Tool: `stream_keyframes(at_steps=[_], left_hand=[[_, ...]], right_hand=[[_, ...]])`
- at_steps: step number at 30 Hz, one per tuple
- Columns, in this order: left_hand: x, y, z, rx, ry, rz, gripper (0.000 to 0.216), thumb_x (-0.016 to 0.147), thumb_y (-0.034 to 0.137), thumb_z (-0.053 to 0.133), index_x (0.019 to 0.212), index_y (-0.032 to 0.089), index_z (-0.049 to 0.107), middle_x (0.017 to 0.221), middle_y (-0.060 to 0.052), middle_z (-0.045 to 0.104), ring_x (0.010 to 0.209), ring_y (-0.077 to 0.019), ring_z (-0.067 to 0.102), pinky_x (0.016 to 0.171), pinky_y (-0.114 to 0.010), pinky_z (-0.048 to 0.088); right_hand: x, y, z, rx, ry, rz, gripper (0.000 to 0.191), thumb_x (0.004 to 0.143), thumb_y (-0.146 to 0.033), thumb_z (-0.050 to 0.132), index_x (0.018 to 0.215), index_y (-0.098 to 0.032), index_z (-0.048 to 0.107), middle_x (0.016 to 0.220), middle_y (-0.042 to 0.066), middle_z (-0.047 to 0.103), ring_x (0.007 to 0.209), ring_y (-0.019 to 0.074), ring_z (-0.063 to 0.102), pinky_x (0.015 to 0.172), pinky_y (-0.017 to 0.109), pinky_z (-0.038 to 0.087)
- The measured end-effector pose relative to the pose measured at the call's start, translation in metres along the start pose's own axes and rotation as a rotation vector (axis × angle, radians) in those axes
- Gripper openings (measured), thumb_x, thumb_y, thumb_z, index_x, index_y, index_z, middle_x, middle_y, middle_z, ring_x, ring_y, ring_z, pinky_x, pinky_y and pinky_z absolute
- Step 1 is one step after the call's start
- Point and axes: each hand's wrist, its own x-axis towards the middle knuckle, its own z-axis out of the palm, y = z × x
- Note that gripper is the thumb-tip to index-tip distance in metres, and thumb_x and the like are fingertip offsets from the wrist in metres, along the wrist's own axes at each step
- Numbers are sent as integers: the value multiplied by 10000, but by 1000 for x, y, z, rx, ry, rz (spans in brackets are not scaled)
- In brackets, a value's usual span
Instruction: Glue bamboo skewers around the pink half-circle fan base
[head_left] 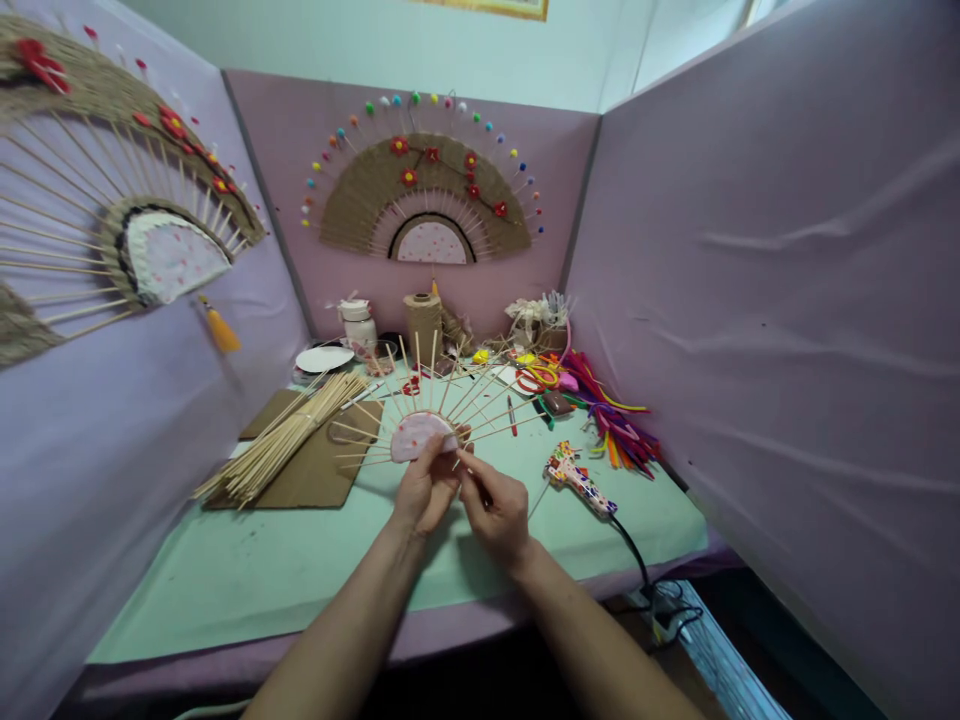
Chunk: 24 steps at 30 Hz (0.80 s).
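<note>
Over the middle of the table I hold a small fan frame point(414, 436): a pinkish half-round base with thin wooden sticks spreading out from its curved edge. My left hand point(429, 486) is closed on the base, thumb on its face. My right hand point(495, 508) is closed in a pinch at the base's lower right corner; whatever lies between its fingertips is too small to make out. A paint-speckled hot glue gun point(579, 478) lies on the table to the right of my hands. A bundle of wooden sticks point(289, 438) rests on cardboard point(330, 480) to their left.
Pipe cleaners point(619, 420) in several colours lie at the right, near scissors point(544, 372) and a red pen point(512, 416). At the back stand a twine spool point(424, 325) and a white jar point(358, 326). A finished fan point(360, 205) hangs on the back panel. The glue gun's cord point(634, 550) drops over the front edge.
</note>
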Motion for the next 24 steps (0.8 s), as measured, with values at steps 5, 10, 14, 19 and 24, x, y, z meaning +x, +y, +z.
stream_keyframes(at_steps=[5,10,14,19,24], left_hand=[[-2,2,3,-67,-64,-90,95,824,196,646,889,127,659,753,-25,687,660,-104,639,642,-214,534],[-6,-1,5,-44,-9,-114,80,816,175,647,881,129,656,802,-36,698,719,-116,662,692,-210,542],[-9,-3,1,-29,-27,-183,76,823,158,628,873,117,666,830,-64,713,742,-130,674,697,-212,547],[-10,-6,-2,-48,-66,-228,77,808,148,660,870,104,647,849,-60,698,760,-108,664,733,-182,539],[-11,-7,-1,-39,-154,-234,93,792,175,701,819,133,622,745,-6,644,687,-83,636,695,-162,533]], right_hand=[[3,1,2,176,246,217,167,835,-290,629,978,-205,620,713,-9,606,518,93,496,476,216,429],[10,4,1,302,227,163,221,807,-274,674,1002,-204,598,876,32,606,748,140,572,694,291,513],[7,8,-4,310,226,-2,86,829,-206,657,914,-218,658,880,48,624,909,191,582,819,371,507],[4,9,-6,242,267,-59,105,830,-176,660,912,-232,695,838,47,650,847,193,604,754,371,523],[4,6,-12,72,275,-195,189,819,-151,656,957,-266,715,824,46,694,807,203,638,712,384,534]])
